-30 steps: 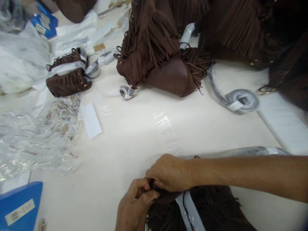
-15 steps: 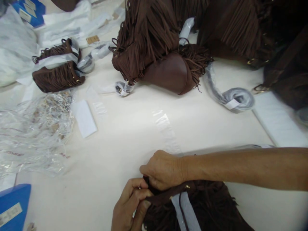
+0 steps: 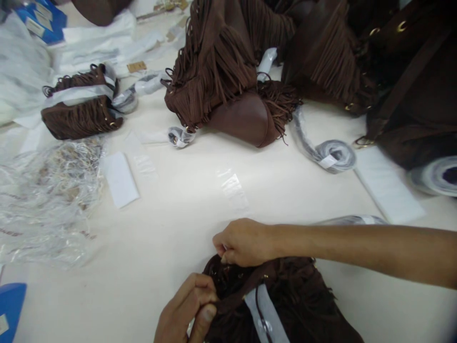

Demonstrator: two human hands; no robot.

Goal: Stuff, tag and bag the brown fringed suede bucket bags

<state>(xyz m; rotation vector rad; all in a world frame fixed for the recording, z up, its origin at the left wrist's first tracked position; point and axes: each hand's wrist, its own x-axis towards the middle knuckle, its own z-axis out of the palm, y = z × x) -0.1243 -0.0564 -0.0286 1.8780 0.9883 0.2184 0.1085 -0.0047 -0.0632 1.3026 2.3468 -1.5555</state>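
Observation:
A dark brown fringed bag (image 3: 303, 295) lies at the bottom of the view, its mouth partly spread toward the upper left. My left hand (image 3: 189, 305) pinches the near edge of that mouth between thumb and fingers. Above the opening, my right hand (image 3: 244, 243) is closed at the far rim; whatever is between its fingertips is too small to make out. Small gold eyelets dot the rim. A strip of white tissue paper (image 3: 266, 317) with a thin dark cord over it lies on the bag's front.
More brown fringed bags (image 3: 228, 62) are heaped at the back. Plastic-wrapped rolled straps (image 3: 337, 156) lie beside them. A smaller fringed bag (image 3: 82, 116), clear plastic bags (image 3: 46, 200), folded white paper (image 3: 121, 178) and a blue piece with a label (image 3: 12, 305) are to the left.
The bag's mouth has widened, showing its dark inside. My right hand has lifted slightly away from my left, which still grips the rim. The camera view has shifted a little.

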